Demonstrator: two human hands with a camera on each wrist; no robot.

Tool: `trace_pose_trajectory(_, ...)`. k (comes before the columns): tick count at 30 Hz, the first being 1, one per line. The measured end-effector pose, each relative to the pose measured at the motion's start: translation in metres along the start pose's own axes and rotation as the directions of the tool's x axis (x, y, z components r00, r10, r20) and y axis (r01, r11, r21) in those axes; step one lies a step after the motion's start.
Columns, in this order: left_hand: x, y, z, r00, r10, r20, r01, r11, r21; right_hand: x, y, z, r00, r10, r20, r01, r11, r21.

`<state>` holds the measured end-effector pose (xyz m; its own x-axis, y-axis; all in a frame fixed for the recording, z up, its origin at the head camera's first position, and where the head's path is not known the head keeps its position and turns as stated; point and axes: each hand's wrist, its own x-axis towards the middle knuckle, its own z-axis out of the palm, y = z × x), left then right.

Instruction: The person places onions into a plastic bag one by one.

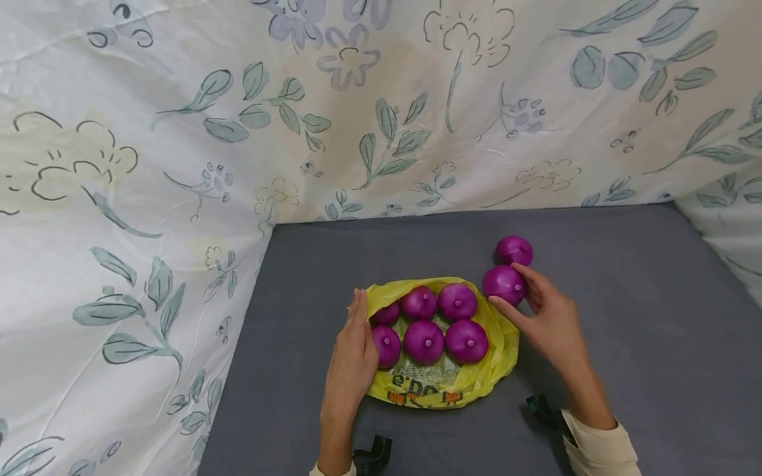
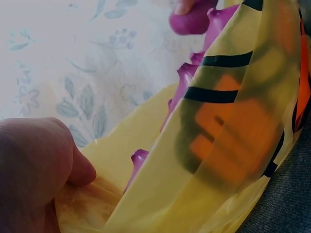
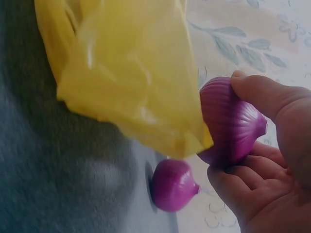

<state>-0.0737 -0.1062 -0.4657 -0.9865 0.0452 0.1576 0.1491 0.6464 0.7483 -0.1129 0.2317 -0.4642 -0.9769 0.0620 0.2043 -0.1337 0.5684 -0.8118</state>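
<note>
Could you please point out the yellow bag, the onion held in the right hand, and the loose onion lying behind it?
yellow bag (image 1: 470, 380), head view, on its bare front wall near the print.
held onion (image 1: 502, 283), head view, middle of its top.
loose onion (image 1: 514, 250), head view, middle of its top.

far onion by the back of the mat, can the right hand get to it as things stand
Probably not right away: the right hand already grips an onion beside the yellow bag. The far onion lies just beyond, with nothing between, but the hand is full.
</note>
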Motion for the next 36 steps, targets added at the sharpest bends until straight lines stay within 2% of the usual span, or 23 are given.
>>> trace_pose_trajectory(10, -0.001, 0.0, 0.0, 1.0, 0.001, 0.009, -0.001, 1.0, -0.011, -0.008, -0.015, 0.011, 0.996, -0.077, 0.041, 0.074, 0.994, 0.083)
trace_pose_trajectory(21, -0.002, 0.003, -0.001, 1.0, 0.008, 0.013, -0.007, 1.0, -0.022, -0.02, -0.037, 0.023, 0.988, -0.131, 0.077, 0.116, 0.978, 0.174)
trace_pose_trajectory(28, -0.003, 0.004, -0.002, 1.0, 0.011, 0.014, -0.011, 1.0, -0.024, -0.027, -0.052, 0.035, 0.97, -0.198, 0.14, 0.159, 0.955, 0.252)
trace_pose_trajectory(36, -0.004, 0.005, -0.002, 1.0, 0.015, 0.007, -0.015, 1.0, -0.012, -0.035, -0.064, 0.045, 0.95, -0.236, 0.207, 0.18, 0.95, 0.255)
